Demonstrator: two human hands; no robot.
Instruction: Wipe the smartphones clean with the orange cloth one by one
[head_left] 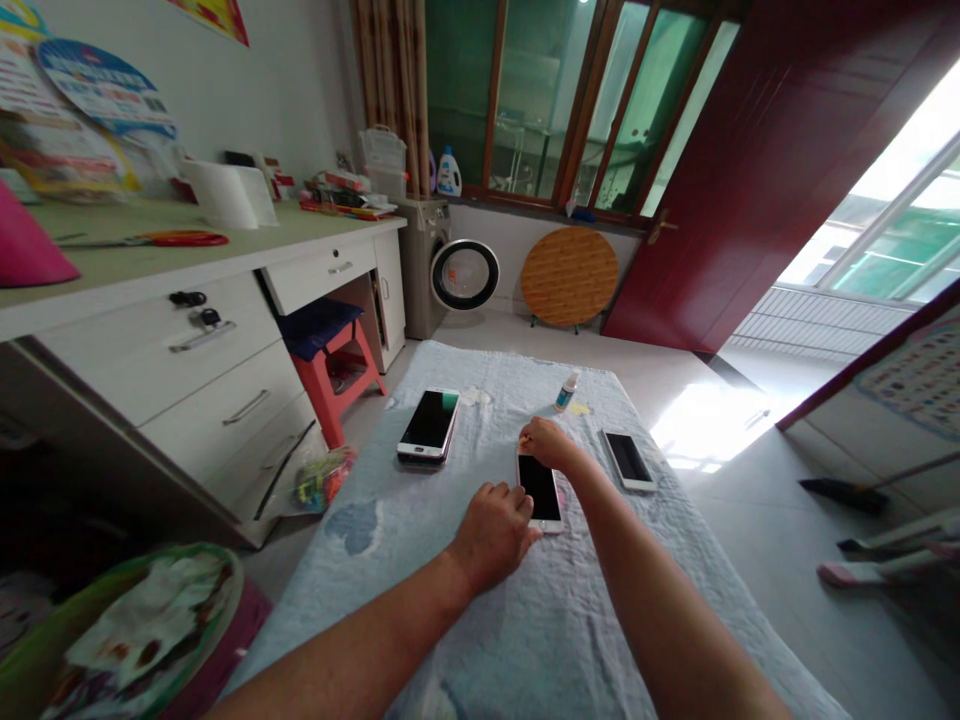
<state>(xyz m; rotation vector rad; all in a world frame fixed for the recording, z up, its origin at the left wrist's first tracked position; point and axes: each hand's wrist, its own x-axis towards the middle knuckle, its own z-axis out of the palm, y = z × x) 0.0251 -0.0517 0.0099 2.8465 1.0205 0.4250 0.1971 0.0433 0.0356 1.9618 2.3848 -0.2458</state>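
A white phone (541, 490) lies screen up in the middle of a light blue cloth (465, 600) that covers a table. My left hand (495, 530) rests beside the phone's near left edge, fingers curled against it. My right hand (547, 443) is closed at the phone's far end, pinching something I cannot make out. A larger white phone (429, 424) lies to the left. Another white phone (628, 460) lies to the right. A small bottle (566, 391) with a blue label stands farther back.
A white desk with drawers (187, 370) runs along the left, with a red stool (334, 375) under it. A green bin (127, 640) holding crumpled paper sits at the near left. A washing machine (450, 265) and a round wooden tabletop (570, 275) stand by the far wall.
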